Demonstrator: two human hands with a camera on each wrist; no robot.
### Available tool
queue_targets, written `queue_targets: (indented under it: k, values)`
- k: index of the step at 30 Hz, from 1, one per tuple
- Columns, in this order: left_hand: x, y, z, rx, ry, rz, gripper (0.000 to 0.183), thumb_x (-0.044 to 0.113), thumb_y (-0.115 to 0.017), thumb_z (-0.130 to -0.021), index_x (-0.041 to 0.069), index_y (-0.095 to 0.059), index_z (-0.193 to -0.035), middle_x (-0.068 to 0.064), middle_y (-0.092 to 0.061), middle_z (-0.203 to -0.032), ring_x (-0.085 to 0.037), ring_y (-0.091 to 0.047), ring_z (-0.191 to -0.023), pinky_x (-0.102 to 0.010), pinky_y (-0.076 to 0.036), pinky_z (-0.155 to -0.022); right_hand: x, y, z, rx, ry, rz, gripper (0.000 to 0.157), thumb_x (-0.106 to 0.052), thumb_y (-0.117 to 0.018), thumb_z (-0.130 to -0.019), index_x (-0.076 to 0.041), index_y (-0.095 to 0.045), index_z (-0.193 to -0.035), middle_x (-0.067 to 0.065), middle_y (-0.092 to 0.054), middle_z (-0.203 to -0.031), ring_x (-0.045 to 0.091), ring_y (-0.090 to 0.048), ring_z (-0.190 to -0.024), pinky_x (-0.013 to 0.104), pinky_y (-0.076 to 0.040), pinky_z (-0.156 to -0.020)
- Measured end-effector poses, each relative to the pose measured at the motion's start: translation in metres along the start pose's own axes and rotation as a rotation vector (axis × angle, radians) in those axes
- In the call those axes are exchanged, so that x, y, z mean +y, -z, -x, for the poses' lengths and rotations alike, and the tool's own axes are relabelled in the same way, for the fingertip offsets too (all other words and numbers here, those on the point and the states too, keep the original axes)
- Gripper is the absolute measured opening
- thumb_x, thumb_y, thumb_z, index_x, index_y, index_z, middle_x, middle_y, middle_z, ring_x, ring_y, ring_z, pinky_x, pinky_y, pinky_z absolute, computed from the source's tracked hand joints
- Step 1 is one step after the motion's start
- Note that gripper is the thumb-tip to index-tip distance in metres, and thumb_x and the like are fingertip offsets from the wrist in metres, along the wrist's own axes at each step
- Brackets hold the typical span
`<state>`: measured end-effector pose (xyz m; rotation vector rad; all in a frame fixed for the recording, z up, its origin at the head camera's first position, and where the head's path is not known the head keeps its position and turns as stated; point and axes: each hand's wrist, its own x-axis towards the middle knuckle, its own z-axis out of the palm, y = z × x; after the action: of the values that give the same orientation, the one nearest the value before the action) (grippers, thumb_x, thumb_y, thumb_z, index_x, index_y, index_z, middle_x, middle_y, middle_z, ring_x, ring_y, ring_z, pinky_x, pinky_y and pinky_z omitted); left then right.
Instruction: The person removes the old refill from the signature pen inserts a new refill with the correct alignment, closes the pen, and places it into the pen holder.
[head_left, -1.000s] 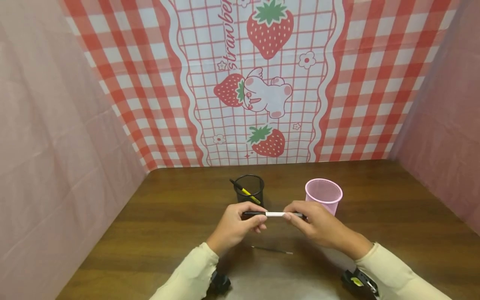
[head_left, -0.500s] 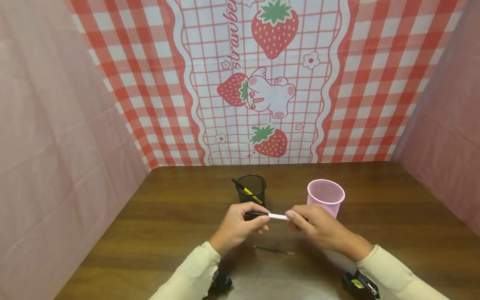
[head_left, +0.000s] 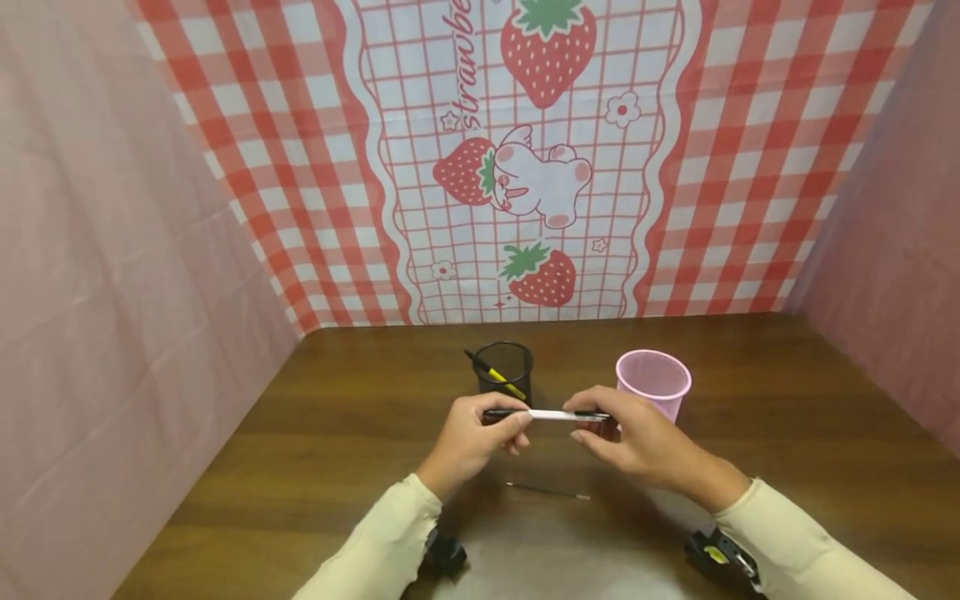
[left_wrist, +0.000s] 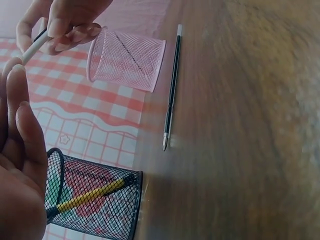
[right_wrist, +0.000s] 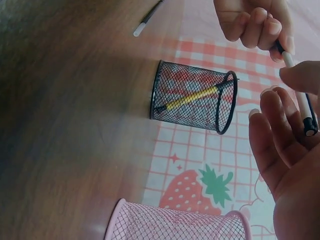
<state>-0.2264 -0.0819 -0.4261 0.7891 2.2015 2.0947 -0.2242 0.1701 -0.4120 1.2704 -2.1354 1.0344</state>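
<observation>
Both hands hold a white pen with black ends [head_left: 551, 415] level above the table. My left hand [head_left: 474, 437] pinches its black end between thumb and fingers. My right hand [head_left: 637, 433] has its fingers curled round the clip end, the thumb a little below the barrel in the head view. From the right wrist, the thumb overlaps the pen barrel [right_wrist: 303, 105] and the other fingers are loosely bent. A thin dark pen refill [head_left: 547, 491], with a pale end and a metal tip [left_wrist: 165, 142], lies on the table below the hands.
Behind the left hand stands a black mesh pen cup [head_left: 520, 360] with a yellow and black pen [head_left: 498, 377] leaning in it. A pink mesh cup [head_left: 670, 407] stands behind the right hand. A strawberry-print cloth [head_left: 525, 275] hangs at the table's back edge.
My right hand has shifted its fingers along the pen, and its thumb has dropped away so the clip end shows. The left hand keeps its grip; the refill and cups stay put.
</observation>
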Motion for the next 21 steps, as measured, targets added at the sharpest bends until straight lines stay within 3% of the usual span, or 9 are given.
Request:
queue_targets:
  k: [4,10,16,21]
  values:
    - [0.0011,-0.0007,0.0013,-0.005,0.032,0.016,0.020,0.011,-0.072,-0.093,-0.007,-0.071,-0.102,-0.011,-0.070,-0.069,-0.014,-0.066,-0.060,-0.029,-0.058,-0.057,0.0017,0.0005,-0.0010,-0.004,0.054,0.051,0.034,0.004,-0.081,-0.077,-0.013,-0.067,-0.104,-0.010,-0.063,-0.091,0.002,-0.053,-0.070,0.013,-0.043,-0.058]
    - [0.0016,-0.0046,0.0004,-0.014,0.018,0.030,0.019,0.011,-0.073,-0.093,-0.006,-0.072,-0.101,-0.012,-0.070,-0.069,-0.014,-0.066,-0.060,-0.028,-0.058,-0.058,0.0012,0.0028,-0.0015,0.013,0.055,0.094,0.031,0.003,-0.081,-0.077,-0.015,-0.067,-0.098,-0.011,-0.060,-0.087,0.001,-0.050,-0.069,0.011,-0.040,-0.059]
    - [0.0009,-0.0060,0.0007,-0.023,0.023,0.025,0.019,0.011,-0.073,-0.093,-0.007,-0.072,-0.100,-0.013,-0.069,-0.069,-0.015,-0.065,-0.059,-0.027,-0.057,-0.057,-0.0008,0.0020,0.0012,0.006,0.041,0.079,0.030,0.004,-0.080,-0.079,-0.014,-0.067,-0.099,-0.012,-0.060,-0.087,0.000,-0.049,-0.068,0.011,-0.040,-0.058]
    - [0.0001,-0.0050,-0.0006,-0.015,0.002,0.006,0.019,0.012,-0.074,-0.092,-0.005,-0.072,-0.100,-0.011,-0.068,-0.067,-0.022,-0.064,-0.059,-0.027,-0.057,-0.055,-0.0004,-0.0001,0.0017,0.026,0.056,0.056,0.030,0.006,-0.077,-0.080,-0.012,-0.067,-0.102,-0.011,-0.061,-0.087,0.000,-0.050,-0.069,0.011,-0.040,-0.060]
